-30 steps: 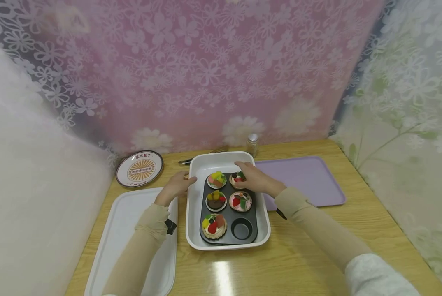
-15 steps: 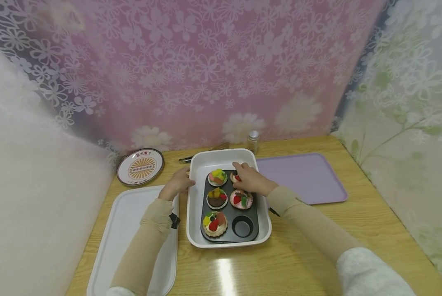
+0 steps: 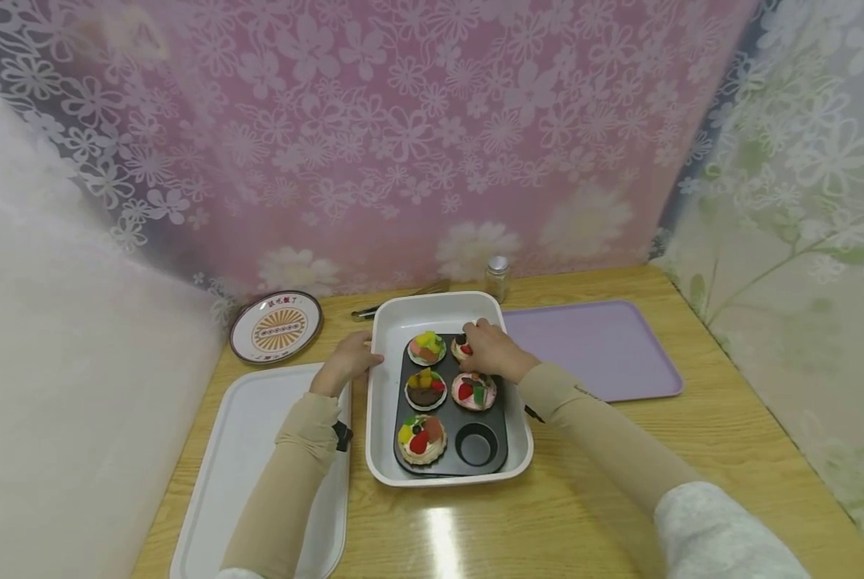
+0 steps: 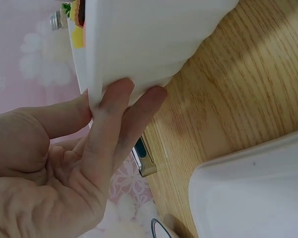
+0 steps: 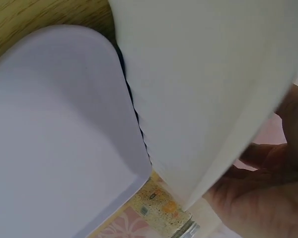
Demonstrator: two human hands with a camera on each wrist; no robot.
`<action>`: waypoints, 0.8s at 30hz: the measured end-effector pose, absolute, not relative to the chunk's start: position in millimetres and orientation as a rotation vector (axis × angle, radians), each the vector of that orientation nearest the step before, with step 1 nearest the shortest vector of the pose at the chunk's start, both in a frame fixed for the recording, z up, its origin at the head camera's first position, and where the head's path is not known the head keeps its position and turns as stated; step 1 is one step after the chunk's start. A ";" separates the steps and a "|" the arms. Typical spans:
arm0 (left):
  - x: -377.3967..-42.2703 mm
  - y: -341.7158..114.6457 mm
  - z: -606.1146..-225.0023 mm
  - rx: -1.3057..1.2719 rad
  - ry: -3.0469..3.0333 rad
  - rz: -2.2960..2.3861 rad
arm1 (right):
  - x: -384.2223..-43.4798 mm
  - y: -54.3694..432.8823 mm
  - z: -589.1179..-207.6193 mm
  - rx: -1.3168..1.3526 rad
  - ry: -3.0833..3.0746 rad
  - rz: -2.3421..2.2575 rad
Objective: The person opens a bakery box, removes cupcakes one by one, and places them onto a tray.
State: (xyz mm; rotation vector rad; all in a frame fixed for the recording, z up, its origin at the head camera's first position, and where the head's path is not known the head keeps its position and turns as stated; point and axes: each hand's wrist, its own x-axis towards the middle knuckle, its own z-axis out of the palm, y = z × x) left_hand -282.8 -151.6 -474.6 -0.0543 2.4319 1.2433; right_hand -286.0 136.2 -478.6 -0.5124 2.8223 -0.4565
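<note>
A deep white rectangular dish [image 3: 380, 474] holds a black muffin pan [image 3: 477, 445]. Several small fruit-topped tarts sit in the pan's cups, among them a strawberry-topped one [image 3: 422, 442] at the near left; the near right cup has none. My left hand [image 3: 347, 362] pinches the dish's left rim, thumb inside and fingers along the outer wall [image 4: 134, 44]. Reaching in over the right wall, my right hand [image 3: 500, 351] has its fingers around the tart [image 3: 460, 348] in the far right cup, covering part of it. In the right wrist view, the wall hides the fingertips.
A white tray [image 3: 258, 450] lies left of the dish and a lilac tray [image 3: 591, 350] lies right of it. Behind stand a glass shaker [image 3: 497, 280] and tongs [image 3: 365, 312]. A patterned plate [image 3: 276, 327] is at the back left, near the floral curtain [image 3: 432, 161].
My right hand has drawn its fingers together around the far right tart, where they were spread over it before. My left hand keeps its place on the dish's rim.
</note>
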 end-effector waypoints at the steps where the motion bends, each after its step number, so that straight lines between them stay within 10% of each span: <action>1: -282.5 -151.6 -474.5 -0.057 2.427 1.248 | -286.1 136.1 -479.3 -0.527 2.834 -0.446; 24: -282.2 -152.5 -476.9 -0.115 2.413 1.276 | -292.8 146.3 -484.3 -0.581 2.852 -0.604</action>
